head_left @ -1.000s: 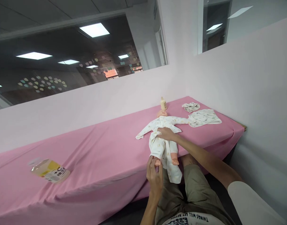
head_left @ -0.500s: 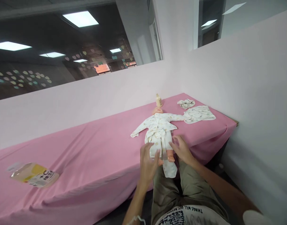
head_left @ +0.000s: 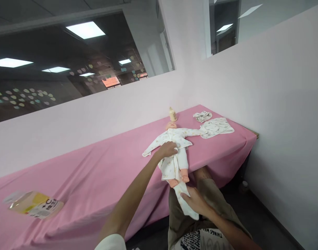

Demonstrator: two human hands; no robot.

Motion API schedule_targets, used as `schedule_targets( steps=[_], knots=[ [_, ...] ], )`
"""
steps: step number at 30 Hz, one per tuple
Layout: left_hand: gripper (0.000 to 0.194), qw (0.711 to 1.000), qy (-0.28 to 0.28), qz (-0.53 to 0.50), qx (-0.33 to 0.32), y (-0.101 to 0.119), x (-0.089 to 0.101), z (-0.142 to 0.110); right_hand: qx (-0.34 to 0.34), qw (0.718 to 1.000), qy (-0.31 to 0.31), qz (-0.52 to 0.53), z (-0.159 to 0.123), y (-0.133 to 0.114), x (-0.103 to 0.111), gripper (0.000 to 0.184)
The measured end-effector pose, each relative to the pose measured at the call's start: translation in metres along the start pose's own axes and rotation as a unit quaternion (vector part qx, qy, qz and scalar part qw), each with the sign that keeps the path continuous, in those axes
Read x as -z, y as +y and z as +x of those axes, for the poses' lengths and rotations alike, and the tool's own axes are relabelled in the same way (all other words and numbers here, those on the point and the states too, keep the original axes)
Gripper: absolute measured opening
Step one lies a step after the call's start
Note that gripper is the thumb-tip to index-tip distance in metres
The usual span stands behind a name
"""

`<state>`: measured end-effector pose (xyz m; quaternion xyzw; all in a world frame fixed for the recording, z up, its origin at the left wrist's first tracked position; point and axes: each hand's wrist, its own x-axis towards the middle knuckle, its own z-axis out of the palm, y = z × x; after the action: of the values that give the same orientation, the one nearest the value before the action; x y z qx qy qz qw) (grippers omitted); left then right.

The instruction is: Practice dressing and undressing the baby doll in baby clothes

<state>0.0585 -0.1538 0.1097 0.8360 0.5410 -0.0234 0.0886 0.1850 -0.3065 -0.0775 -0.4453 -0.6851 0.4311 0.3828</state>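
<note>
A baby doll (head_left: 184, 176) lies on its back on the pink-covered table, its feet toward me at the edge. It wears a white printed baby jacket (head_left: 159, 139) with the sleeves spread out. White baby trousers (head_left: 168, 169) lie over its lower body, and one loose trouser leg (head_left: 190, 211) hangs past its feet over my lap. My left hand (head_left: 168, 150) is closed at the waist of the trousers, just below the jacket hem; its fingertips are partly hidden. Lower down, my right hand (head_left: 196, 201) is closed on the loose trouser leg, thumb on top.
A small bottle (head_left: 172, 114) stands behind the doll's head. Folded printed cloths (head_left: 217, 127) lie at the right end of the table (head_left: 96, 170). On the left a large bottle with a yellow label (head_left: 36, 205) lies on its side. White walls border the back and right.
My left hand has moved up from the doll's legs to its waist. My right hand has come down from beside the leg to the loose trouser leg, which now stretches further toward me.
</note>
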Motion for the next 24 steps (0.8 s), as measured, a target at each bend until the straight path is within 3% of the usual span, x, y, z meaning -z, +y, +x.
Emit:
schedule_targets(
  steps=[4, 6, 8, 11, 14, 16, 18, 20, 22, 24],
  knots=[
    [0.024, 0.987, 0.020, -0.159, 0.025, -0.024, 0.008, -0.016, 0.114, 0.989, -0.029, -0.085, -0.009, -0.043, 0.011, 0.022],
    [0.026, 0.941, 0.042, -0.328, 0.069, -0.037, 0.012, -0.024, 0.146, 0.986, -0.016, -0.078, -0.007, -0.061, 0.021, 0.022],
    [0.024, 0.870, 0.053, -0.480, 0.097, -0.050, 0.013, -0.029, 0.145, 0.989, 0.011, -0.043, 0.000, -0.072, 0.037, 0.024],
    [0.024, 0.798, 0.050, -0.592, 0.102, -0.063, 0.011, -0.030, 0.096, 0.989, 0.108, -0.027, 0.012, -0.072, 0.065, 0.030],
    [0.021, 0.761, 0.045, -0.638, 0.105, -0.065, 0.007, -0.025, 0.058, 0.973, 0.217, -0.058, 0.018, -0.057, 0.090, 0.032],
    [0.023, 0.743, 0.040, -0.661, 0.100, -0.061, 0.004, -0.021, 0.069, 0.964, 0.236, -0.102, 0.016, -0.046, 0.103, 0.029],
    [0.030, 0.718, 0.036, -0.689, 0.089, -0.056, 0.000, -0.016, 0.088, 0.961, 0.203, -0.169, 0.012, -0.038, 0.114, 0.025],
    [0.035, 0.697, 0.037, -0.713, 0.075, -0.052, -0.004, -0.013, 0.108, 0.965, 0.117, -0.210, 0.011, -0.035, 0.127, 0.022],
    [0.035, 0.685, 0.040, -0.724, 0.065, -0.048, -0.007, -0.010, 0.126, 0.975, 0.026, -0.183, 0.019, -0.038, 0.138, 0.024],
    [0.030, 0.682, 0.041, -0.728, 0.060, -0.045, -0.010, -0.008, 0.130, 0.986, -0.005, -0.105, 0.040, -0.046, 0.145, 0.030]
  ],
)
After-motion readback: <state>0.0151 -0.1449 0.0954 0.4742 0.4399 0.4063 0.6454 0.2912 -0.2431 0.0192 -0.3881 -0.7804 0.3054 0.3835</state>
